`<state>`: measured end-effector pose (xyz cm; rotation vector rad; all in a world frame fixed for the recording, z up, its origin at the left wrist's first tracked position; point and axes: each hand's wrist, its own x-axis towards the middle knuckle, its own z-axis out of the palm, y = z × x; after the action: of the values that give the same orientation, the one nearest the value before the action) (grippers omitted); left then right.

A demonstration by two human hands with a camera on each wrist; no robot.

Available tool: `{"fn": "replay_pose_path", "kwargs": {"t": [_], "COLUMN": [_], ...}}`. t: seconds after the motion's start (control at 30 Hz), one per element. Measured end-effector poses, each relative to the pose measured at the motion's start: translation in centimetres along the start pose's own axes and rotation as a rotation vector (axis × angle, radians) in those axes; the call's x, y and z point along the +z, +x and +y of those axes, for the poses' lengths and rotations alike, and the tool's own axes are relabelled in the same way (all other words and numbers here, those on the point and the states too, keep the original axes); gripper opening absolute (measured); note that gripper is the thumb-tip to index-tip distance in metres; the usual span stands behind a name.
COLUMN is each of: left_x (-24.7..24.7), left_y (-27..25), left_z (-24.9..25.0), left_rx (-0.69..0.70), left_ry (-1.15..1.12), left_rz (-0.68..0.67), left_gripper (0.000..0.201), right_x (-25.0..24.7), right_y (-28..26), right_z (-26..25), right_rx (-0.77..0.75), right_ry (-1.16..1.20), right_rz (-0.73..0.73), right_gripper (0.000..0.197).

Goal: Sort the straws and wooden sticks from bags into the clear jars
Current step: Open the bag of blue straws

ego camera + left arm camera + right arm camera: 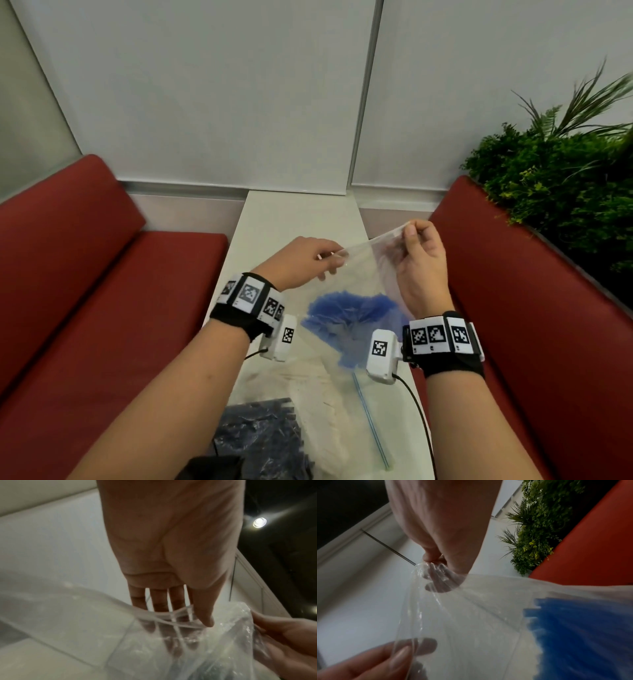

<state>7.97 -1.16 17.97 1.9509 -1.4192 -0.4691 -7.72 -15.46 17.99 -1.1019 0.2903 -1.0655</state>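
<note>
Nearest, low on the white surface (301, 219): clear plastic bag of dark blue-black sticks or straws (260, 442), lying flat, untouched; too dim to tell which.

Just beyond, below and between both wrists: bundle of bright blue plastic straws (349, 322) inside the large clear plastic bag (356, 274), ends fanned upward toward the bag mouth. Long axis running from near the body, up and away, toward the gap between the hands. One thin blue straw (371, 421) trailing down toward the near edge of the surface.

Above the bundle: left hand (305, 263) pinching the bag's top edge at its left end, thumb on one side, fingers (160, 601) seen through the film on the other. Right hand (419, 263) raised a little higher, thumb and curled fingers clamped on a gathered fold of the same edge; confirmed in the right wrist view. Edge stretched taut between the two hands, slanting up toward the right.

Judgement: opening the bag mouth in progress; no straws out yet. Straw ends about equally near to both hands, directly beneath. Reaching in would probably need one hand freed while the other keeps the mouth up.

Farther off: no clear jars in view. Red cushioned benches (85, 260) either side, green plant (555, 171) beyond the right hand.
</note>
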Motion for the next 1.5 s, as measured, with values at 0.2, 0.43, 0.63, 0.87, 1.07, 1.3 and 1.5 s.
{"fn": "replay_pose_path", "kwargs": {"t": [0.2, 0.43, 0.63, 0.87, 1.07, 1.3, 1.5], "left_x": [1.0, 3.0, 3.4, 6.0, 8.2, 6.9, 7.2], "left_y": [0.5, 0.5, -0.1, -2.4, -1.6, -0.7, -1.8], "left_z": [1.7, 2.7, -1.8, -3.6, -1.8, -1.2, -3.4], "left_rx": [-0.137, -0.237, -0.63, -0.315, -0.155, -0.598, -0.657], "left_ry": [-0.507, -0.985, -1.819, -0.241, 0.021, -1.322, -1.499], "left_rz": [0.163, 0.105, 0.21, -0.075, -0.151, 0.187, 0.391], "left_gripper": [0.022, 0.02, 0.02, 0.082, 0.046, 0.028, 0.03], "right_x": [-0.6, -0.7, -4.3, -4.3, -4.5, -5.4, -6.7], "right_y": [-0.1, -2.2, -2.5, -4.0, -3.6, -4.4, -4.9], "right_z": [0.4, 2.4, 2.3, 5.5, 6.8, 5.4, 3.2], "right_rx": [-0.139, 0.491, 0.686, 0.978, 0.949, 0.839, 1.13], "right_ry": [-0.782, -0.455, 0.329, 0.115, -0.352, -0.887, -0.745], "right_rz": [0.41, -0.031, 0.185, 0.125, 0.06, -0.247, -0.414], "right_gripper": [0.026, 0.022, 0.026, 0.048, 0.044, 0.076, 0.025]}}
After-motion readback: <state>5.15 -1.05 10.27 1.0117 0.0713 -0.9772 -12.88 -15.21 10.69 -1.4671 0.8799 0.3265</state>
